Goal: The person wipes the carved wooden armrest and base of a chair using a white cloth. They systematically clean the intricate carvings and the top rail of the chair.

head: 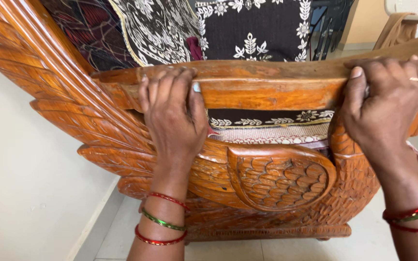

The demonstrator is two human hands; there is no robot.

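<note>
A carved wooden sofa fills the head view, seen from its side. Its flat armrest runs across the middle. My left hand grips the armrest near its back end, fingers curled over the top. My right hand grips the same armrest toward its front end, a ring on one finger. Both wrists wear red and green bangles. Below the armrest, the side panel is carved with feather and scale shapes. Black cushions with a white flower pattern lie on the seat behind the armrest.
A pale wall stands close on the left of the sofa. Light floor tiles show under and around the sofa's base. A beige plastic chair stands at the far upper right.
</note>
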